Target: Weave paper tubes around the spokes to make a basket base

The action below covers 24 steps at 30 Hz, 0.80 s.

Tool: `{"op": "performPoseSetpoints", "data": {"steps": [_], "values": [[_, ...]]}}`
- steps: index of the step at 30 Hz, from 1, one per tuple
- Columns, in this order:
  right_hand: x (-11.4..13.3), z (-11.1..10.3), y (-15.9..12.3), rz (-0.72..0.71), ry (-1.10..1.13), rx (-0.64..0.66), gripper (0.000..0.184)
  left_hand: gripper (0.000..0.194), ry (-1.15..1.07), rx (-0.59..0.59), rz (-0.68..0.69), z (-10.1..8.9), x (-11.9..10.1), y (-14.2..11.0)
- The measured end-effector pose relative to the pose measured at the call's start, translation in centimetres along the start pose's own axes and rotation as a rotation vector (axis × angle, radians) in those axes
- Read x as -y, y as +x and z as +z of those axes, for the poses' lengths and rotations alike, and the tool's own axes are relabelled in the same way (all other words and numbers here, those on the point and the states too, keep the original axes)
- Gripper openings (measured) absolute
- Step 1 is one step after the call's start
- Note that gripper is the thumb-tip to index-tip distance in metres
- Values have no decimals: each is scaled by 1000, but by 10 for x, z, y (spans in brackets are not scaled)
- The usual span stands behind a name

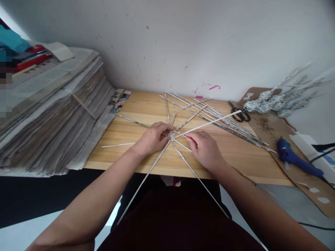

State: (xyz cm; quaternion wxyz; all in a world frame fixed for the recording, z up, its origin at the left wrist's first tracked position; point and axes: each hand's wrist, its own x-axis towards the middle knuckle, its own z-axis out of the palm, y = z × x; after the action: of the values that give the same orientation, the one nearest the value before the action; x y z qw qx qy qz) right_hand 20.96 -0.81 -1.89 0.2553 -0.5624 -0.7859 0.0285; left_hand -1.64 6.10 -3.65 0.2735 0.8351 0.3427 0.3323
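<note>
Thin rolled newspaper sticks fan out like spokes from a woven hub [172,138] in the middle of the wooden tabletop. My left hand [154,138] is closed on the left side of this hub, thumb and fingertips pinching it. Just right of the hub, my right hand [205,148] pinches a paper stick between thumb and forefinger. A long white spoke [211,122] reaches up and right above that hand. Two spokes, one of them this long one [193,171], run over the table's front edge toward my body. The fingertips partly hide the hub's weave.
Loose paper sticks [225,129] lie at the back right, near black-handled scissors [240,115]. A tall newspaper stack [65,115] stands left. On the right are a blue glue gun [295,158], a power strip [311,146], cardboard [264,130] and bundled newspaper shapes [264,101].
</note>
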Motion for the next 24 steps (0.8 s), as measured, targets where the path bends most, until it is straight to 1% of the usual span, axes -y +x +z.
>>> {"op": "performPoseSetpoints", "data": {"steps": [3, 6, 8, 11, 14, 16, 19, 24], "values": [[1, -1, 0, 21, 57, -11, 24, 32, -10, 2, -13, 1, 0, 0], [1, -3, 1, 88, 172, -1, 23, 33, -13, 0, -23, 1, 1, -1], [0, -6, 2, 162, 271, 38, 21, 35, -8, -2, -25, 1, 1, 0], [0, -12, 7, 274, 400, 134, 21, 36, 2, 3, -21, 0, 0, 0], [2, -19, 13, 343, 435, 218, 20, 30, 4, 0, -9, 0, -1, 0], [4, -21, 15, 347, 420, 243, 20, 26, 4, -8, 1, 0, -2, 0], [8, -22, 15, 320, 403, 248, 21, 25, -2, -15, 11, 0, -1, 0], [9, -20, 13, 278, 452, 251, 17, 24, -8, -21, 11, 1, 1, 0]]}}
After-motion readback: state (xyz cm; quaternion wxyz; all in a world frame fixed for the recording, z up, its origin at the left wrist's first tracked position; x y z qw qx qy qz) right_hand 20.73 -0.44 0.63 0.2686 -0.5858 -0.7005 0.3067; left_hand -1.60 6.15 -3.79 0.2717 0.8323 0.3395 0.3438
